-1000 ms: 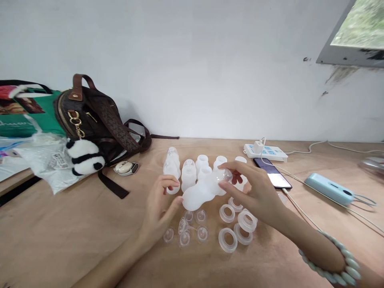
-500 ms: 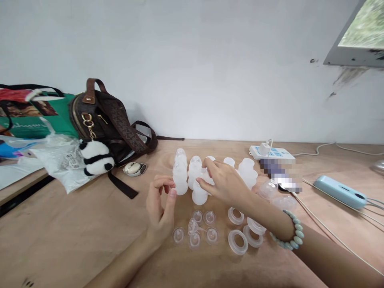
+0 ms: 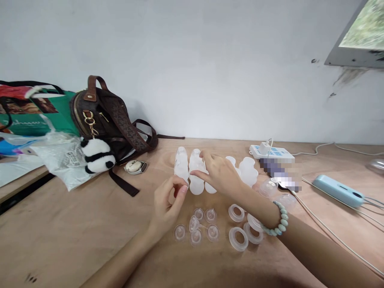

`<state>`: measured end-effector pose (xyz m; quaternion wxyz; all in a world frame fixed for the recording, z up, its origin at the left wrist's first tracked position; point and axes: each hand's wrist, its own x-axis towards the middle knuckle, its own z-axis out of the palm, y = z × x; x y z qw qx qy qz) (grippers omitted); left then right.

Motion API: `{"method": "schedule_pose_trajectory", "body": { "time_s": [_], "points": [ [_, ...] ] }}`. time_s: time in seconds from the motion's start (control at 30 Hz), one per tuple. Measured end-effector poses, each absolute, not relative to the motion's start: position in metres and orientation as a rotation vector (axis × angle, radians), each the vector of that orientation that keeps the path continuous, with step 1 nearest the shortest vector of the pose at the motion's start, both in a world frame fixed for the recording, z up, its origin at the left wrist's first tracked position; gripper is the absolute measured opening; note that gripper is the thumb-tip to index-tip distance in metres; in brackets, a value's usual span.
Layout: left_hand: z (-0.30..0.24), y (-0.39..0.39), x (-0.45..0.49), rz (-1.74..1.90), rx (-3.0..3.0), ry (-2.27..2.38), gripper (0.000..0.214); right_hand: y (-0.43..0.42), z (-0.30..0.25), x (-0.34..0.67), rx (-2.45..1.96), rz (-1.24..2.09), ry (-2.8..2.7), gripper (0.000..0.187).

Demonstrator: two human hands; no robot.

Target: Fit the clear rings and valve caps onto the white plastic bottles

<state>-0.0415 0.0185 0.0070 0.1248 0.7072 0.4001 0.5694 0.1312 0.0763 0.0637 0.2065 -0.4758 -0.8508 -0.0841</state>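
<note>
Frosted white baby bottles stand upright in rows in the middle of the table, among them a front bottle [image 3: 196,187] and a left-hand bottle [image 3: 181,170]. My right hand [image 3: 220,174] reaches over the rows, thumb and fingers spread across the bottles, partly hiding them. Beside the left row's front, my left hand [image 3: 169,200] has curled fingers, its thumb and index tips slightly apart near a bottle. Contact there is hard to make out. Clear bottle nipples [image 3: 213,232] lie below the hands. Several translucent collar rings [image 3: 238,239] are at their right, some partly under my right forearm.
Clear domed caps [image 3: 268,187] lie right of the bottles. Behind them are a power strip [image 3: 283,155], a blurred-out phone and a white cable. A light-blue device [image 3: 339,192] lies farther right. At left are a brown backpack [image 3: 105,116], a panda charm [image 3: 97,156] and a watch [image 3: 135,167].
The front bottle has moved back and slightly left, into line with the row. My left hand has shifted right; my right hand has moved slightly left and farther back.
</note>
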Motion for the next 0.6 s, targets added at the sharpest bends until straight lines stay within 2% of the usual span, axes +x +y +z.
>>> {"method": "schedule_pose_trajectory", "body": {
  "time_s": [0.1,0.23,0.37,0.47,0.6],
  "points": [
    [0.016,0.022,-0.04,1.302,2.165,1.08,0.017,0.066,0.071,0.15,-1.261,-0.25,-2.334,0.032],
    [0.023,0.026,-0.045,0.802,2.2,1.041,0.018,0.044,0.082,0.187,-1.169,-0.278,-2.408,0.008],
    [0.021,0.025,-0.053,0.622,2.162,1.139,0.01,0.024,0.073,0.217,-1.188,-0.276,-2.706,0.013],
    [0.018,0.023,-0.053,0.416,2.093,1.202,0.02,0.017,0.055,0.225,-1.217,-0.312,-2.836,0.013],
    [0.015,0.024,-0.052,0.349,2.053,1.226,0.019,0.016,0.038,0.224,-1.3,-0.3,-2.932,0.016]
  ]
}}
